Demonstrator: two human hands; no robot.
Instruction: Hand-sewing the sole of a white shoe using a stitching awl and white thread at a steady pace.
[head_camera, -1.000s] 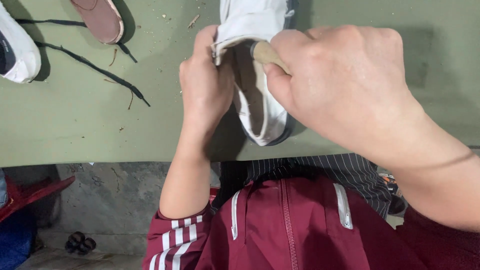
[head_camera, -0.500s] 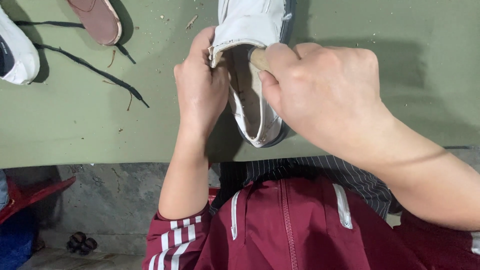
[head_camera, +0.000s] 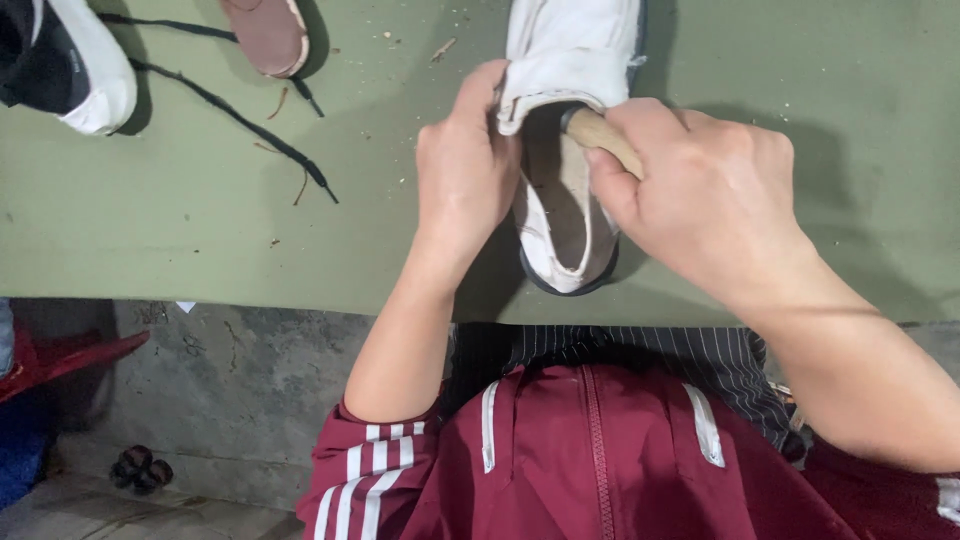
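On the green bench (head_camera: 200, 230), the left hand (head_camera: 462, 175) pinches the white shoe (head_camera: 565, 60) at its opening, fingers curled on the edge, while the right hand (head_camera: 705, 195) clenches a wooden handle (head_camera: 603, 135) poking inside.

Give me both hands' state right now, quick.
Left hand: closed on the edge of the white shoe, at its opening.
Right hand: closed on a wooden handle whose tip goes into the shoe.
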